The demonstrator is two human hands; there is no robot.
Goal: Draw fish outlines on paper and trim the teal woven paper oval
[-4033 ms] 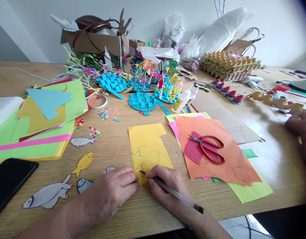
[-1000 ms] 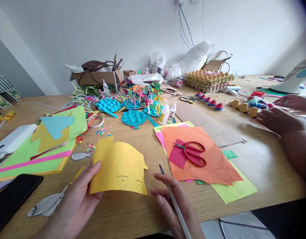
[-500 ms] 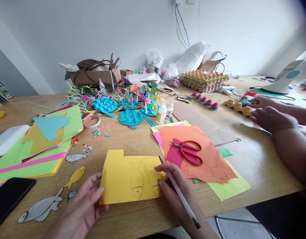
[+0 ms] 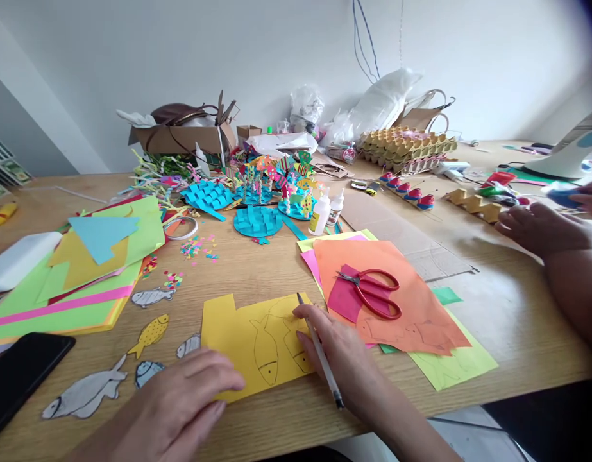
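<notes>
A yellow sheet (image 4: 238,343) with two fish outlines drawn in black lies on the table before me. My right hand (image 4: 334,350) holds a clear pen (image 4: 322,359) and rests over the sheet's right edge. My left hand (image 4: 180,404) is at the sheet's lower left corner, its fingers bent and slightly apart, with nothing seen in them. Left of the sheet lie a yellow paper fish (image 4: 150,333), a large grey fish (image 4: 86,390) and several smaller ones. Red-handled scissors (image 4: 378,294) rest on orange paper (image 4: 406,269) to the right.
A black phone (image 4: 29,372) and stacked coloured paper (image 4: 98,256) are on the left. Glue bottles (image 4: 319,215) and blue woven paper discs (image 4: 257,221) stand farther back. Another person's hands (image 4: 546,228) are at the right by an egg-carton strip (image 4: 473,205).
The yellow sheet has gone from raised to lying nearly flat. My left hand has turned palm down over its corner. The other person's far hand has moved right.
</notes>
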